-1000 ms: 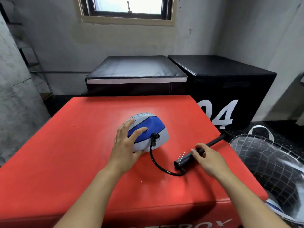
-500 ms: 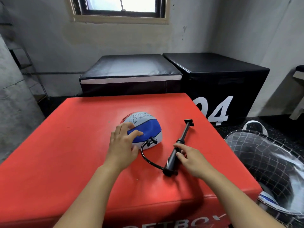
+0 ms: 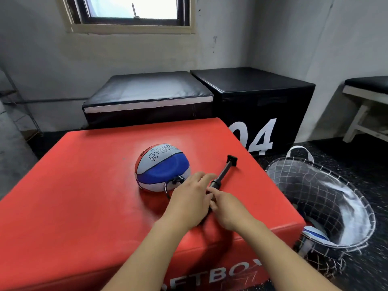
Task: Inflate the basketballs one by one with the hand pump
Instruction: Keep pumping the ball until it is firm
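The ball (image 3: pixel 162 167) sits on the red box (image 3: pixel 88 185), near the middle of its top and a little toward the far side. It is visibly underfilled: the blue panel facing the camera is dished inward, and the bottom sags flat against the box. Its panels are blue, white and red, and the upper grey-white panel carries a thumbs-up drawing and printed lettering. A black hose (image 3: pixel 168 189) is plugged into the ball's near side and curves down toward the hands.

The pump (image 3: pixel 223 175) lies on the box just right of the ball, its rod drawn out and its T-handle pointing to the box's far right edge. The right hand (image 3: pixel 227 211) curls round the pump's barrel at its near end. The left hand (image 3: pixel 190 203) lies over the barrel beside the right, its fingers reaching forward; whether they grip it I cannot tell.

Right of the box, on the dark floor, stands a net basket (image 3: pixel 327 198) with another ball (image 3: pixel 315 234) low inside it. Behind the box are two black boxes (image 3: pixel 252 95), one marked "04".
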`<state>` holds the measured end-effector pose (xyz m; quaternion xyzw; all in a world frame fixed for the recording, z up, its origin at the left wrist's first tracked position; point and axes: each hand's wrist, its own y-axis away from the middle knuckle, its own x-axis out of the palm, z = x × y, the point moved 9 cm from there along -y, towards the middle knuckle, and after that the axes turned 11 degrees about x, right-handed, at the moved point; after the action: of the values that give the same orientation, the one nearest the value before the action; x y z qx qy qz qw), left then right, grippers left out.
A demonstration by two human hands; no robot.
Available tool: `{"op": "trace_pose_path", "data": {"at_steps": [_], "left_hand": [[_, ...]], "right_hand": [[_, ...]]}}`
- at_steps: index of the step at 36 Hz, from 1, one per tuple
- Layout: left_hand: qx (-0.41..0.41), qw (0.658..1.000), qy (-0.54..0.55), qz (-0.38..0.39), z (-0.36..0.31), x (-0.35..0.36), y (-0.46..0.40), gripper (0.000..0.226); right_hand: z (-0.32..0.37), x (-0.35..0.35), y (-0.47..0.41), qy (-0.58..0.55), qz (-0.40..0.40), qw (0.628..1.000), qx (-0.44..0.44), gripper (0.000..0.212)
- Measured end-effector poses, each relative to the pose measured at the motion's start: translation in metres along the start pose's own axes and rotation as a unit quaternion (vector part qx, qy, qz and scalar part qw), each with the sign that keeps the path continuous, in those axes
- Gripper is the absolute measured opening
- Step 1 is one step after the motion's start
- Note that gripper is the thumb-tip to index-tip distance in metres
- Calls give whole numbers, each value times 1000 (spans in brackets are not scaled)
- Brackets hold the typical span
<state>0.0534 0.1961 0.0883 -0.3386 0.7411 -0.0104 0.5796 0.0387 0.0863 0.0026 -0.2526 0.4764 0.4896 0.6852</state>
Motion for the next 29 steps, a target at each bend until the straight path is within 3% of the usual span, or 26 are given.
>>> {"op": "trace_pose_path", "data": {"at_steps": [4,7,15,19,23,29], "left_hand": [[-56,983,-73,158,12,42,-10,53],[-83,977,-72,183,24,58,-24,50],[-136,981,24,140,31,87,-51,66],[-135,979,135,72,23,88,-63,66],[-69,963,259,-14,-3,62,-77,67],[11,953,302,-19,-52,40,-71,62]], "right_hand": [[-25,-15,11,-16,-15,1000,12,52],[-49,-34,17,-55,-31,998,30,52],[-108,-83,34,-162,-58,983,62,41],[-129,-112,35,-211,-100,970,69,39],[-138,-153,44,-311,-189,927,92,49],[-114,-212,84,-444,-265,856,11,60]]}}
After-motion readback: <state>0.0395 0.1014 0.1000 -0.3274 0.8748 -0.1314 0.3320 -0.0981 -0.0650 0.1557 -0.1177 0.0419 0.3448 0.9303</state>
